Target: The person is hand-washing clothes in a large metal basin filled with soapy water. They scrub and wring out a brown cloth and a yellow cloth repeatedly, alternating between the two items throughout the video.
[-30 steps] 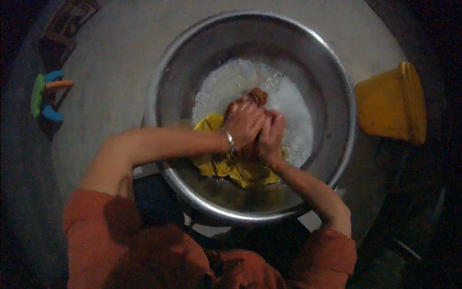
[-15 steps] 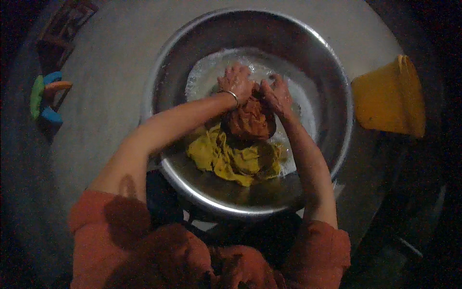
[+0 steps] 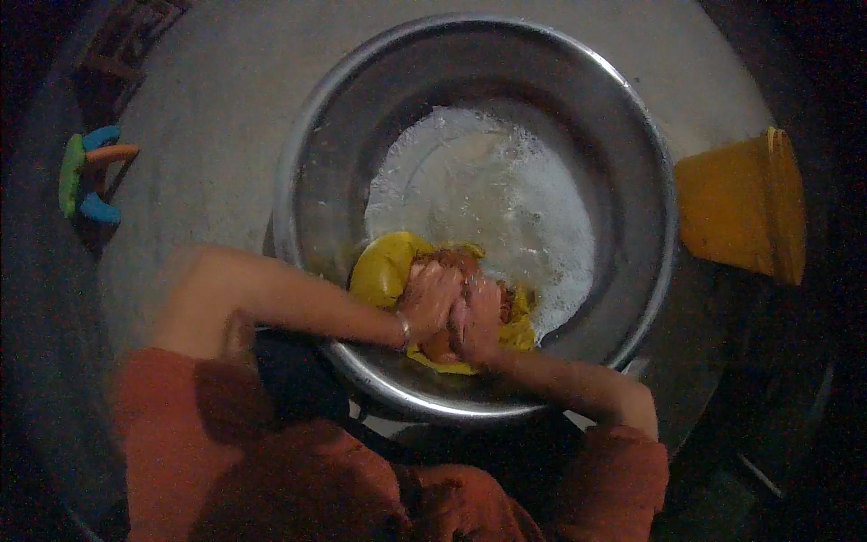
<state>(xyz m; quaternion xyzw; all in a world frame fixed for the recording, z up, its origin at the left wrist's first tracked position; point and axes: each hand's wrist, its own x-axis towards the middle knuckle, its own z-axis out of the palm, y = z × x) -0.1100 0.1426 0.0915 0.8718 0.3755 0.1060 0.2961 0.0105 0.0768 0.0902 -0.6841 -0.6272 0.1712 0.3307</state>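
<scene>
A wide metal basin (image 3: 623, 172) stands before me with sudsy water (image 3: 479, 172) in its bottom. Low on its near side, my left hand (image 3: 430, 298) and my right hand (image 3: 480, 312) press close together on a wet rust-orange cloth (image 3: 459, 258), their fingers bunched over it and slightly blurred. Much of that cloth is hidden beneath them. Around and under it lies a yellow cloth (image 3: 384, 271), puffed up beside my left hand and showing again past my right. A bangle circles my left wrist.
Right of the basin, a yellow-orange bucket (image 3: 736, 208) lies tipped on its side on the grey floor (image 3: 208, 181). At the far left is a green, blue and orange object (image 3: 77, 176). A dark reddish slatted object (image 3: 126, 54) sits at the upper left.
Both hands have come back toward me from the basin's middle, bringing the rust-orange cloth onto the yellow one. The hands are now together. The suds beyond lie uncovered.
</scene>
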